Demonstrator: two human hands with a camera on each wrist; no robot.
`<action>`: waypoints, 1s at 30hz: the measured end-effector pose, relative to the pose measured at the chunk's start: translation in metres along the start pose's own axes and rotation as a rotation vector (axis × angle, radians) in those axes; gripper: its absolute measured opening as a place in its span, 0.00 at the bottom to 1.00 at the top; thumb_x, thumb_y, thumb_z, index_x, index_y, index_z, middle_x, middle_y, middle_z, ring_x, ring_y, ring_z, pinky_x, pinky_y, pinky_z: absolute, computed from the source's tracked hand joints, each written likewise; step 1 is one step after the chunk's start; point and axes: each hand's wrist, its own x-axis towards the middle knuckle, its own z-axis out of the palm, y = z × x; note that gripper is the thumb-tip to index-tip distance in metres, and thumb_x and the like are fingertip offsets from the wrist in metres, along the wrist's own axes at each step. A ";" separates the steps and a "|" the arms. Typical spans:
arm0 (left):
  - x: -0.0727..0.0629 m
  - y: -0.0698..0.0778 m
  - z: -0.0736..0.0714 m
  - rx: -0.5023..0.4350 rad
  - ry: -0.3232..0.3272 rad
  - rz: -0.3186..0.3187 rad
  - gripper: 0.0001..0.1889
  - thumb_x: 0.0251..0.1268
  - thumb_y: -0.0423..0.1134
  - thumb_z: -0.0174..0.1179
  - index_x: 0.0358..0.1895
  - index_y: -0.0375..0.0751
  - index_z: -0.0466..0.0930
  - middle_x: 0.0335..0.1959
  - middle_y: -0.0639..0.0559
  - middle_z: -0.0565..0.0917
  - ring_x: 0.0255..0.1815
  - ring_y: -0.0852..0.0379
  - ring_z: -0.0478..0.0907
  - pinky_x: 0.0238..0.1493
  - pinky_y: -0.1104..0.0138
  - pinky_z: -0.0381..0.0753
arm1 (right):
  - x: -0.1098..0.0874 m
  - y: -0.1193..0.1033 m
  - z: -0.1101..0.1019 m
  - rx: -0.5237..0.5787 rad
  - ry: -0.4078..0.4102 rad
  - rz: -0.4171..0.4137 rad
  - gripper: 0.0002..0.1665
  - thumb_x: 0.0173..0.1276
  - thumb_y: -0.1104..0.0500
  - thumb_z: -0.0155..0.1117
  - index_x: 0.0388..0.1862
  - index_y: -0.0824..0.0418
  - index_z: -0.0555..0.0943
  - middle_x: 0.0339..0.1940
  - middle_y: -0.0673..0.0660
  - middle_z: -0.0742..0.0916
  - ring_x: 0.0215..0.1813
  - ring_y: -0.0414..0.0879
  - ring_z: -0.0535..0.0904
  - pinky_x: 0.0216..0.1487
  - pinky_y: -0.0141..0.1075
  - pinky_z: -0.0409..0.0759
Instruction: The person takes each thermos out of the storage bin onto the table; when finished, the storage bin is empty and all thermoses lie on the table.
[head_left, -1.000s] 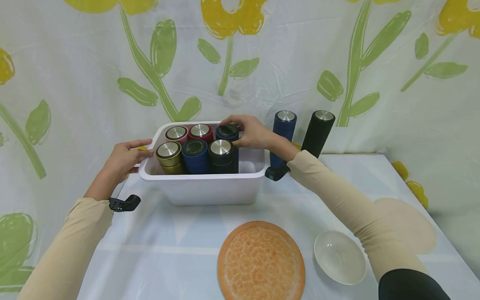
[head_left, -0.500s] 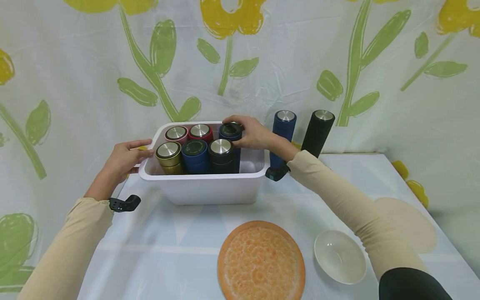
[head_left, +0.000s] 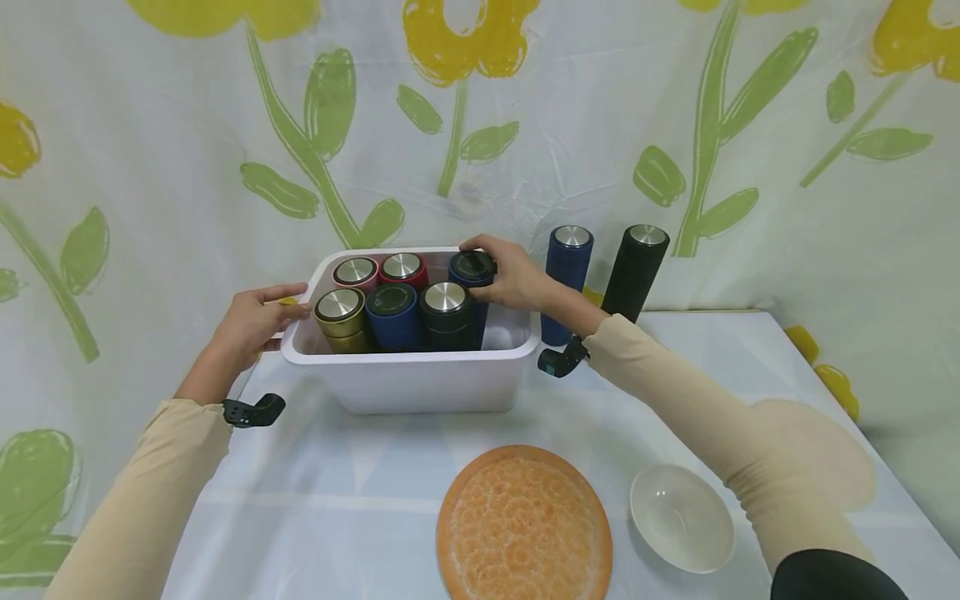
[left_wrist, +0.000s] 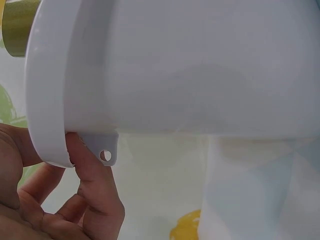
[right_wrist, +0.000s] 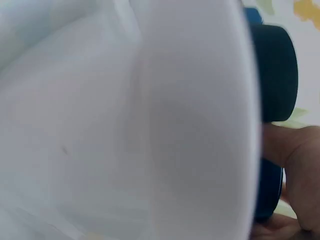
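A white plastic tub [head_left: 420, 383] holds several upright thermos bottles. At its left end my left hand [head_left: 255, 323] pinches the rim; the left wrist view shows thumb and fingers around the tub's lip [left_wrist: 47, 100], by a small tab with a hole. My right hand [head_left: 513, 271] reaches over the tub's right side and grips a dark blue thermos [head_left: 472, 267] near its black lid, in the back row. In front of that bottle stands a black thermos [head_left: 447, 317]. A blue [head_left: 393, 317], a gold [head_left: 341, 321], a red [head_left: 405, 268] and a pink thermos [head_left: 357, 273] stand to the left.
Behind the right forearm, a blue thermos [head_left: 567, 258] and a tall black thermos [head_left: 636, 271] stand outside the tub. Nearer on the table [head_left: 315, 508] lie a round, tan, bread-patterned mat [head_left: 525, 525] and a white bowl [head_left: 682, 518]. A flowered sheet [head_left: 562, 100] hangs behind.
The dark blue thermos in my right hand has shifted right inside the tub, leaving a wider gap from the red one. My left hand keeps its place on the rim.
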 end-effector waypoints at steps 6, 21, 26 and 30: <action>0.001 0.000 0.003 -0.006 0.003 -0.002 0.32 0.74 0.40 0.56 0.78 0.43 0.60 0.74 0.32 0.61 0.68 0.33 0.65 0.39 0.68 0.80 | -0.012 0.000 -0.007 0.014 0.052 0.026 0.39 0.60 0.62 0.75 0.69 0.61 0.70 0.59 0.60 0.81 0.59 0.52 0.77 0.61 0.45 0.73; 0.000 -0.001 0.000 0.019 0.008 0.003 0.32 0.74 0.41 0.56 0.78 0.43 0.59 0.74 0.30 0.61 0.69 0.32 0.64 0.39 0.67 0.80 | -0.043 -0.027 -0.034 0.000 0.207 -0.023 0.42 0.58 0.63 0.77 0.70 0.59 0.69 0.63 0.59 0.80 0.60 0.52 0.78 0.58 0.42 0.77; 0.001 -0.001 0.000 0.022 0.004 0.004 0.32 0.74 0.42 0.56 0.78 0.44 0.58 0.75 0.31 0.60 0.69 0.31 0.63 0.39 0.68 0.79 | -0.053 -0.031 -0.037 -0.002 0.248 -0.046 0.42 0.57 0.64 0.78 0.70 0.58 0.70 0.63 0.57 0.80 0.58 0.48 0.79 0.46 0.39 0.83; 0.001 0.000 0.000 0.024 0.000 0.007 0.32 0.74 0.41 0.56 0.78 0.43 0.58 0.75 0.31 0.60 0.70 0.30 0.63 0.42 0.66 0.79 | -0.060 -0.034 -0.041 -0.004 0.276 -0.069 0.42 0.57 0.64 0.78 0.69 0.56 0.70 0.62 0.56 0.80 0.56 0.47 0.79 0.44 0.39 0.84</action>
